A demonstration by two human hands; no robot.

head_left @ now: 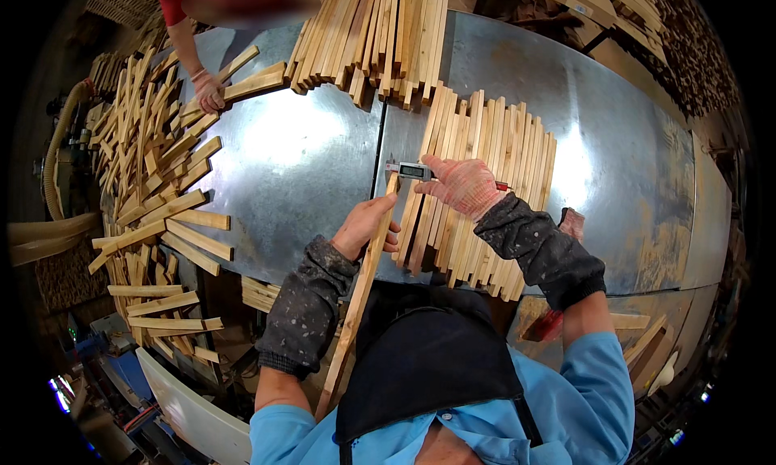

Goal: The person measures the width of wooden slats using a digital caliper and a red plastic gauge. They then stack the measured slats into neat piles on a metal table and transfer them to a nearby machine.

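My left hand [365, 225] is bare and grips a long thin wooden strip [356, 303] that runs from my lap up to the table. At the strip's upper end my right hand [461, 184], in a pink knit glove, holds a digital caliper [412, 171] with its jaws on the wood. Just right of the strip lies a row of similar wooden strips [485, 190] side by side on the metal table [299, 166]. Both forearms wear dark speckled sleeve covers.
A second stack of strips [376, 37] lies at the table's far edge. Loose strips [153, 166] are piled along the left side. Another person's hand [208, 91] in a glove rests on strips at the far left. Machinery stands lower left.
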